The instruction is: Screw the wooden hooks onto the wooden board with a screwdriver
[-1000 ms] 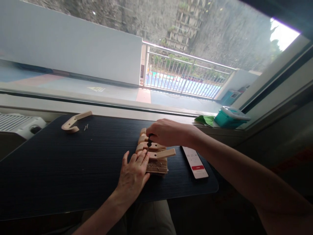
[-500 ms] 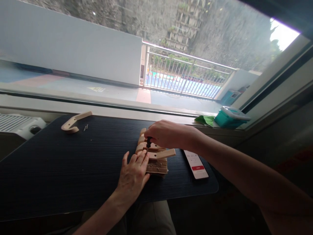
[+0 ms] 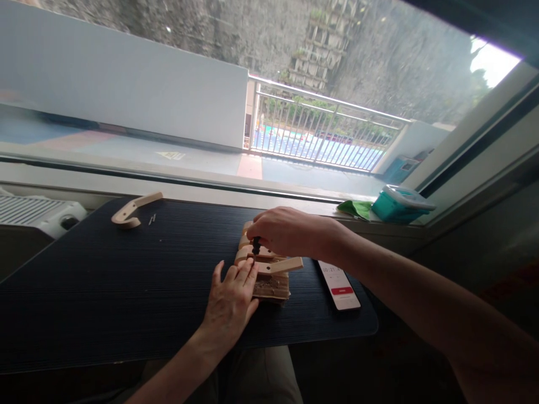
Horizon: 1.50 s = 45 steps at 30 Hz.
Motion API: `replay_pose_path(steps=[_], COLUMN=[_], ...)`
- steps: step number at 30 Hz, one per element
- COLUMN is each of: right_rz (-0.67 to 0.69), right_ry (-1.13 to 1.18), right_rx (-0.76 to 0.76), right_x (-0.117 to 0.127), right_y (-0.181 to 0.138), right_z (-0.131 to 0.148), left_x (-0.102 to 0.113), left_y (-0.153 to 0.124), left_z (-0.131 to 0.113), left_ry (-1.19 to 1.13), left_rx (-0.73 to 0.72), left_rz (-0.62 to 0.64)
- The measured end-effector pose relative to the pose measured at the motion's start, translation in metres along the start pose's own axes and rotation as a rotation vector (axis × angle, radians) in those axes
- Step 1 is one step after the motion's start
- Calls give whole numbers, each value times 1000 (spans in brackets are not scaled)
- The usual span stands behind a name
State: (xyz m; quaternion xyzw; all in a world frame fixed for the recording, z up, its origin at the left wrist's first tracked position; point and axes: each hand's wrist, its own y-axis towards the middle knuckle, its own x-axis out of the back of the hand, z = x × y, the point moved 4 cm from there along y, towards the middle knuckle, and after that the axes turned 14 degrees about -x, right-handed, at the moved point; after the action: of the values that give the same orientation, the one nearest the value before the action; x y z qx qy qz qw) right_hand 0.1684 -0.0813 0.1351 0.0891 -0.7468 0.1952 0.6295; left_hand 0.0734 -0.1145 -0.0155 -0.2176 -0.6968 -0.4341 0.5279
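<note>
Pale wooden rack (image 3: 273, 287) of four hooks, mid dark ribbed bench (image 3: 105, 292): left hand (image 3: 229, 303) lies flat and open on it; right hand (image 3: 286, 231) grips one black screwdriver (image 3: 255, 244). One loose wooden hook (image 3: 132, 211) lies far left.

Your pale wooden rack (image 3: 273, 287) lies flat on the mat (image 3: 126, 292), near its right end, hooks (image 3: 283, 264) pointing right. The small black screwdriver (image 3: 255, 245) stands upright on one hook.

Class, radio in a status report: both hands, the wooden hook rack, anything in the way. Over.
Right hand gripping screwdriver, tip down on hook rack. Left hand flat on rack. Phone beside it, not touching.
</note>
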Motion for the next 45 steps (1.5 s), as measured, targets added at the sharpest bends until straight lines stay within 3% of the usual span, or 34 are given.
replay_pose_path(steps=[17, 24, 36, 45], right_rz=[37, 41, 13, 93], right_ry=[-40, -17, -5, -20], right_rx=[-57, 19, -90, 8], right_x=[1, 1, -8, 1], right_y=[0, -3, 1, -5], right_z=[4, 6, -7, 7], left_x=[1, 0, 1, 0], left_y=[-1, 1, -1, -1], left_z=[0, 0, 0, 0], left_ry=[0, -11, -7, 7], left_rx=[-6, -1, -5, -9], left_rz=[-10, 14, 12, -7])
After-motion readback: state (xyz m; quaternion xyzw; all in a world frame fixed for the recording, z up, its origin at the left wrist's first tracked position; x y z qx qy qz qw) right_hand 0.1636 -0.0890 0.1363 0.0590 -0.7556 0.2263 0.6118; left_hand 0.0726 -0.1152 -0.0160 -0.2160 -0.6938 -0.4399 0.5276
